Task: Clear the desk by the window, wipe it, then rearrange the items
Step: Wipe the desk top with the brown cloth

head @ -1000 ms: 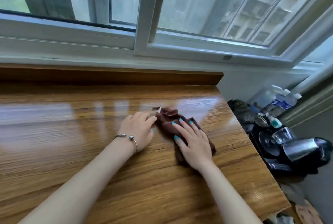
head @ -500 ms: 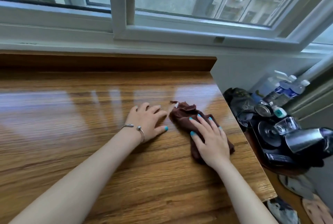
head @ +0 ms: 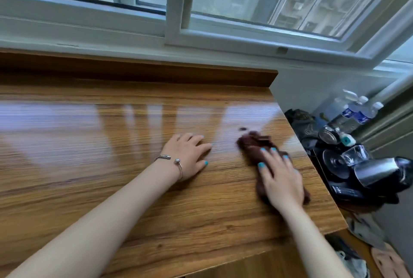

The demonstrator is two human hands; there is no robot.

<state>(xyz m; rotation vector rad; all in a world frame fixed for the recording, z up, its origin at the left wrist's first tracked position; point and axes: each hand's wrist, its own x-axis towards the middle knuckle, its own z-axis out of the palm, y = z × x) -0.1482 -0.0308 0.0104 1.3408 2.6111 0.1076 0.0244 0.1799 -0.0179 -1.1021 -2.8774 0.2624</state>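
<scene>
Glossy wood-grain worktop [head: 89, 143] runs beneath a white-framed sliding window [head: 176, 20], with a raised wooden lip along its back edge. Window light glares across the left and middle of the surface.

Near the worktop's right edge lies a crumpled dark brown cloth [head: 253, 146]. The right hand [head: 280, 177] lies flat on top of the cloth, fingers straight and spread, covering its near half; both are smeared by motion blur. The left hand [head: 187, 154], wearing a silver bracelet [head: 173, 161], rests palm down on bare wood to the left of the cloth, apart from it, fingers relaxed. Both hands have teal nails.

Beyond the worktop's right edge, lower down, sits a dark cluster: a shiny metal kettle [head: 377, 171], a clear glass [head: 355, 154], and water bottles [head: 359, 112] with blue labels whose writing is too small to read. Pinkish shapes, possibly slippers [head: 388, 262], are cut off at the lower right corner.
</scene>
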